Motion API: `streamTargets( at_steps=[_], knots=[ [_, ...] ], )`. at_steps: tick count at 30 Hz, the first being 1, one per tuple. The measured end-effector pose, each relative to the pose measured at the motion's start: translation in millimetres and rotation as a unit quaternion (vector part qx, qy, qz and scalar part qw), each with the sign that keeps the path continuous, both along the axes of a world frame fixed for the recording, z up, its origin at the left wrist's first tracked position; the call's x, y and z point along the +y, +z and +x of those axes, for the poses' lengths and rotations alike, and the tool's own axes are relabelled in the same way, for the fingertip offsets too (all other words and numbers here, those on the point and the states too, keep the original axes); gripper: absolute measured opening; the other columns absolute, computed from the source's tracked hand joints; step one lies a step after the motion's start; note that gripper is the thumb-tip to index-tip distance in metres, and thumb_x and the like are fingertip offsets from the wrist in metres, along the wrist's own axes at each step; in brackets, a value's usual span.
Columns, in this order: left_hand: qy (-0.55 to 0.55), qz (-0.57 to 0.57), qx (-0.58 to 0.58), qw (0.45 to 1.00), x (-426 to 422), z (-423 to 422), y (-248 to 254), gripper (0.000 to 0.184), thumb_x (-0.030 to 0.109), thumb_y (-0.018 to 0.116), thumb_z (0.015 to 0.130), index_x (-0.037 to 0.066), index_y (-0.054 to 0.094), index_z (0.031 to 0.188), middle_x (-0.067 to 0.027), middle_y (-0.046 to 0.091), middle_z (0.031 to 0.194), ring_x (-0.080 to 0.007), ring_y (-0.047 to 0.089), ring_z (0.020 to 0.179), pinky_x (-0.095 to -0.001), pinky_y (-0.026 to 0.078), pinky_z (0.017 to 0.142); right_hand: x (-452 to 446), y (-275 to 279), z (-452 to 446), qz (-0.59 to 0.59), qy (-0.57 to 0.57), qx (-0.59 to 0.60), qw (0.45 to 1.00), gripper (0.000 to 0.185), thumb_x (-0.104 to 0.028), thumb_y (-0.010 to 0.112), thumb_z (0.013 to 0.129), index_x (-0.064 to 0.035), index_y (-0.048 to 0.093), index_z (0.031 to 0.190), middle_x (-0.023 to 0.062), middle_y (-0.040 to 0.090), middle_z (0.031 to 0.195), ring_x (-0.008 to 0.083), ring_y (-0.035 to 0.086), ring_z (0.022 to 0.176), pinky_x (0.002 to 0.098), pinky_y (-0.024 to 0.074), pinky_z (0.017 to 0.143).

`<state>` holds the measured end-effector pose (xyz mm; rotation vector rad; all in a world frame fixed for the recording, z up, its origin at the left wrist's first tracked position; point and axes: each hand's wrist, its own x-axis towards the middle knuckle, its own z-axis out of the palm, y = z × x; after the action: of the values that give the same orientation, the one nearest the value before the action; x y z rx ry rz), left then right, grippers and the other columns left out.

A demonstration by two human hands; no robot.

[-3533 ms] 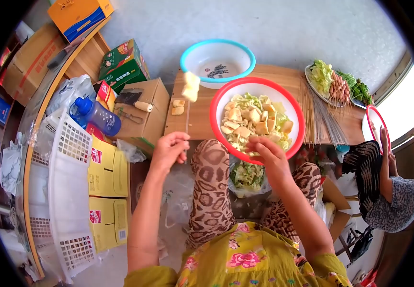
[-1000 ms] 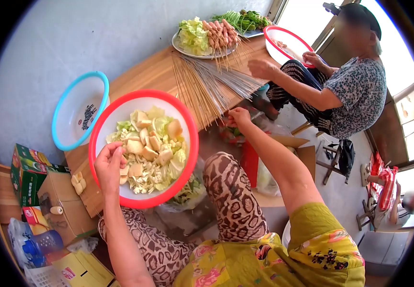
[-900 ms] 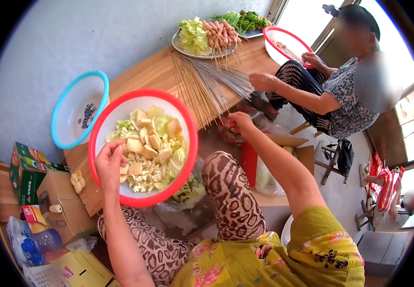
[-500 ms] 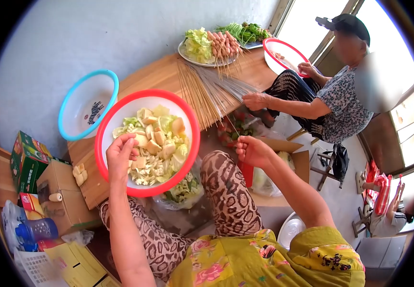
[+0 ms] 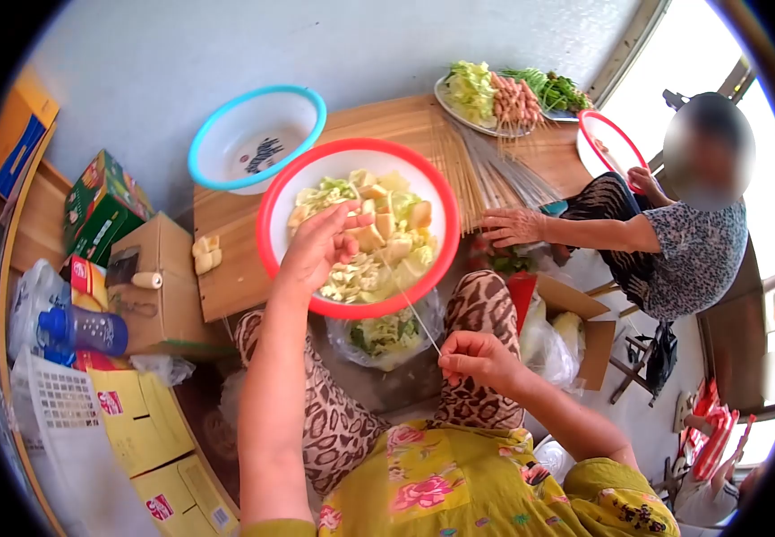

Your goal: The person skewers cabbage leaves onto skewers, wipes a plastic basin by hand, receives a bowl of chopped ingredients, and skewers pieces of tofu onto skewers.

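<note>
My right hand (image 5: 477, 358) pinches the end of a thin pale skewer (image 5: 416, 313), which slants up and left over the near rim of a red-rimmed white bowl (image 5: 445, 224). Above the bowl's left side, my left hand (image 5: 316, 246) is loosely curled with its fingers apart, and I see nothing between them. Pale yellow chunks (image 5: 387, 222) lie close to its fingertips, among leafy cabbage (image 5: 414, 259) and shredded pale pieces. The bowl is at the table's near edge, above my knees.
On the wooden table (image 5: 235, 224) are a blue-rimmed basin (image 5: 257, 139), many loose skewers (image 5: 495, 170) and a plate of lettuce and sausages (image 5: 445, 94). Another person (image 5: 692, 233) sits at right, a hand near the skewers. Cardboard boxes (image 5: 159, 286) stand left; a vegetable bag (image 5: 383, 336) sits below the bowl.
The view has swung left, so the scene sits further right. My right hand has come down and closer to me with the skewer. The other person's hand now lies flatter, fingers spread.
</note>
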<state>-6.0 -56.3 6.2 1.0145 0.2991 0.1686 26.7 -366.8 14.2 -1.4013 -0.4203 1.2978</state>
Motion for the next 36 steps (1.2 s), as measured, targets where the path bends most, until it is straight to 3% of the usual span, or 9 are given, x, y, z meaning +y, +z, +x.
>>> streamTargets(
  at_steps=[6, 17, 20, 23, 27, 32, 34, 35, 36],
  knots=[
    [0.01, -0.031, -0.024, 0.999, 10.5, -10.5, -8.0, 0.022, 0.019, 0.058, 0.089, 0.004, 0.06, 0.104, -0.0002, 0.06, 0.073, -0.0063, 0.053, 0.056, -0.0183, 0.041, 0.047, 18.8, -9.6, -8.0, 0.002, 0.088, -0.064, 0.994, 0.019, -0.02, 0.053, 0.093, -0.0029, 0.057, 0.099, 0.0025, 0.061, 0.088, 0.0092, 0.057, 0.078, 0.0232, 0.0449, 0.07],
    [-0.01, -0.015, -0.024, 1.0, -3.5, 12.6, -22.4, 0.022, 0.019, 0.056, 0.09, 0.003, 0.06, 0.105, -0.0051, 0.062, 0.087, -0.0102, 0.06, 0.063, -0.0222, 0.049, 0.054, 48.1, -6.5, -6.0, 0.087, -0.074, 0.032, 0.993, 0.018, -0.017, 0.049, 0.094, -0.0034, 0.059, 0.101, 0.0009, 0.054, 0.066, 0.0076, 0.05, 0.057, 0.02, 0.0402, 0.053],
    [0.082, 0.409, 0.144, 0.897, -2.0, 33.6, -44.7, 0.029, 0.01, 0.06, 0.082, 0.005, 0.058, 0.111, -0.0107, 0.063, 0.098, -0.0186, 0.063, 0.076, -0.0303, 0.051, 0.065, 33.7, -8.4, -0.8, 0.072, -0.116, 0.034, 0.99, 0.017, -0.016, 0.05, 0.093, -0.003, 0.059, 0.099, 0.0008, 0.052, 0.062, 0.008, 0.049, 0.055, 0.0203, 0.0387, 0.049],
    [0.128, 0.645, 0.036, 0.753, -10.6, 42.5, -64.8, 0.034, 0.006, 0.061, 0.078, 0.005, 0.057, 0.112, -0.0157, 0.06, 0.107, -0.0289, 0.061, 0.091, -0.0366, 0.05, 0.076, 17.1, -13.9, 2.8, 0.059, -0.135, 0.032, 0.989, 0.016, -0.017, 0.051, 0.092, -0.004, 0.059, 0.098, 0.0013, 0.053, 0.063, 0.0084, 0.049, 0.055, 0.0213, 0.0393, 0.052],
    [0.067, 0.708, 0.062, 0.701, -23.0, 38.1, -63.9, 0.033, 0.002, 0.06, 0.075, 0.005, 0.057, 0.108, -0.0167, 0.057, 0.104, -0.0358, 0.057, 0.094, -0.0421, 0.048, 0.078, 6.0, -16.6, 4.3, 0.055, -0.15, 0.041, 0.986, 0.016, -0.016, 0.051, 0.091, -0.0029, 0.059, 0.097, 0.0017, 0.053, 0.063, 0.0083, 0.049, 0.055, 0.0204, 0.0391, 0.051],
    [0.051, 0.743, 0.129, 0.655, -18.1, 41.1, -65.5, 0.03, 0.004, 0.061, 0.076, 0.006, 0.058, 0.106, -0.0114, 0.059, 0.095, -0.0272, 0.06, 0.086, -0.0358, 0.049, 0.073, 1.8, -17.3, 1.8, 0.051, -0.156, 0.038, 0.986, 0.017, -0.016, 0.05, 0.092, -0.0023, 0.058, 0.098, 0.0019, 0.053, 0.062, 0.0079, 0.049, 0.054, 0.0202, 0.0381, 0.05],
    [0.089, 0.49, 0.15, 0.854, -12.2, 44.5, -57.6, 0.022, 0.004, 0.059, 0.078, 0.005, 0.058, 0.1, -0.0126, 0.061, 0.088, -0.0247, 0.061, 0.072, -0.0336, 0.051, 0.064, 2.1, -18.2, 1.3, 0.05, -0.124, -0.016, 0.991, 0.018, -0.015, 0.048, 0.093, -0.0026, 0.057, 0.1, 0.0008, 0.052, 0.059, 0.0067, 0.046, 0.051, 0.0196, 0.0357, 0.048],
    [0.088, 0.491, 0.15, 0.854, -10.2, 41.6, -51.8, 0.022, 0.004, 0.059, 0.078, 0.005, 0.058, 0.1, -0.0126, 0.061, 0.088, -0.0247, 0.061, 0.072, -0.0336, 0.051, 0.064, 3.1, -16.4, 0.2, 0.051, -0.125, -0.016, 0.991, 0.018, -0.015, 0.048, 0.093, -0.0026, 0.057, 0.1, 0.0008, 0.052, 0.059, 0.0067, 0.046, 0.051, 0.0196, 0.0357, 0.048],
    [0.101, 0.291, 0.113, 0.945, -7.9, 35.8, -46.4, 0.02, 0.006, 0.059, 0.08, 0.004, 0.058, 0.1, -0.0103, 0.062, 0.085, -0.021, 0.061, 0.069, -0.0307, 0.051, 0.062, 4.7, -12.4, -2.0, 0.047, -0.111, -0.034, 0.992, 0.018, -0.015, 0.047, 0.093, -0.0029, 0.057, 0.101, 0.0002, 0.051, 0.058, 0.0065, 0.045, 0.049, 0.0196, 0.0345, 0.047]
  ],
)
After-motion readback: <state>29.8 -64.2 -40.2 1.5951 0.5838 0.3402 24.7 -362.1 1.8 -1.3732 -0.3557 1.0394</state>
